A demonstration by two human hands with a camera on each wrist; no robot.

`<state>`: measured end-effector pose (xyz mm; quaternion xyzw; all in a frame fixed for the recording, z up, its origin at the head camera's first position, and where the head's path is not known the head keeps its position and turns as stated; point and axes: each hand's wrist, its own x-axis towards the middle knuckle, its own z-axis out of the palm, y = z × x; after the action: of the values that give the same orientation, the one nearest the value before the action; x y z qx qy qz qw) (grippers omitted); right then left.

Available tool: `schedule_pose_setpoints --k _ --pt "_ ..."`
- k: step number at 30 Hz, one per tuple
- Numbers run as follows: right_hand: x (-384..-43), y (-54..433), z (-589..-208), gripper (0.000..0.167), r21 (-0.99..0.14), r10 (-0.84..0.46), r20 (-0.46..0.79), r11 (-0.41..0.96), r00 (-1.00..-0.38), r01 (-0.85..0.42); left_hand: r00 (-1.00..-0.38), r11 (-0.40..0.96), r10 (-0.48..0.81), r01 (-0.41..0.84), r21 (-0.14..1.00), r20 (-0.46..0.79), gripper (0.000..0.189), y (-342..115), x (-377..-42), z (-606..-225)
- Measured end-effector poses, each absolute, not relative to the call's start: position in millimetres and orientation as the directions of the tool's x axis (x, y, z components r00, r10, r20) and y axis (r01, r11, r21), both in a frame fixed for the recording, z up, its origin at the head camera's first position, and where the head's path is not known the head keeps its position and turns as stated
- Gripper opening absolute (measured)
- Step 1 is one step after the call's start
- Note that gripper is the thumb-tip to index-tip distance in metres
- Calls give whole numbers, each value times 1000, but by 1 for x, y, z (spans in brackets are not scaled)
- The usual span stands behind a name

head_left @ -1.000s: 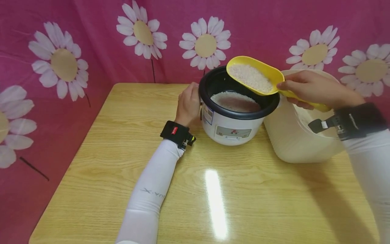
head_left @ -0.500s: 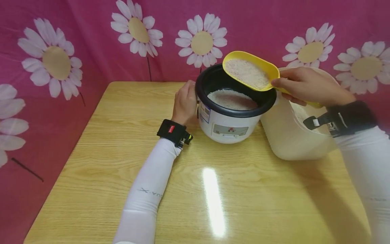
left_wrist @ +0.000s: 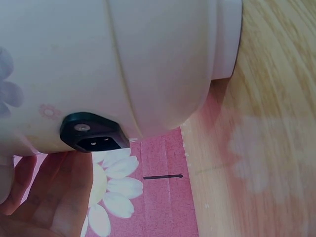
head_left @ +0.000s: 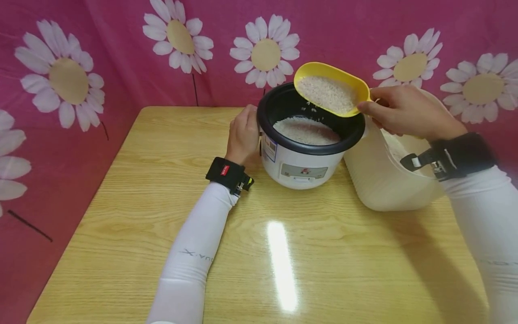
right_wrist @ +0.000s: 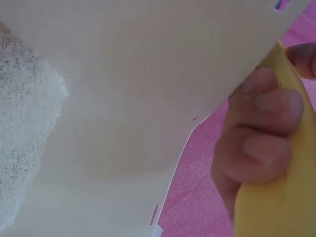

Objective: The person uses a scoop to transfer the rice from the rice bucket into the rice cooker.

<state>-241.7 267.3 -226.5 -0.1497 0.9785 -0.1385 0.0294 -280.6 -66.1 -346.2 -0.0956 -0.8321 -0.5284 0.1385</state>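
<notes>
My right hand [head_left: 408, 110] grips the handle of a yellow scoop [head_left: 358, 90] heaped with rice [head_left: 328, 94]. The scoop tilts over the open rice cooker [head_left: 299, 168], and a few grains fall from its lower edge. A layer of rice covers the bottom of the black inner pot. At the cooker's left side, my left hand [head_left: 243, 135] holds on near the rim. The left wrist view shows its fingers [left_wrist: 69, 192] against the cooker's side, by a black power socket [left_wrist: 94, 133]. In the right wrist view, curled fingers [right_wrist: 266, 143] wrap the scoop's yellow handle [right_wrist: 291, 197].
A cream rice bin [head_left: 384, 193] stands right of the cooker, under my right forearm, with rice [right_wrist: 24, 123] inside. Both stand on a wooden table [head_left: 182, 211]. A pink flowered cloth [head_left: 332, 31] hangs behind and to the left.
The scoop has tipped further, and grains now drop into the pot. The whole head view has shifted slightly, while my left hand stays on the cooker's side.
</notes>
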Motion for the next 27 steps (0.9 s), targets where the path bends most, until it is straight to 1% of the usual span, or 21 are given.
schedule_pose_setpoints --k 8,16,23,27 --pt "-245 264 -226 43 -228 -298 29 927 -954 -297 -941 412 12 314 855 339 42 -67 -280 -345" --pt "-248 263 -231 39 -152 -320 116 930 -940 -335 -946 405 15 301 864 323 42 -66 -280 -346" --pt "-249 262 -232 41 -154 -306 140 933 -942 -326 -954 398 22 284 873 300 42 -65 -280 -347" --pt "-250 262 -232 41 -141 -307 153 934 -939 -328 -951 400 20 290 869 308 43 -66 -280 -345"
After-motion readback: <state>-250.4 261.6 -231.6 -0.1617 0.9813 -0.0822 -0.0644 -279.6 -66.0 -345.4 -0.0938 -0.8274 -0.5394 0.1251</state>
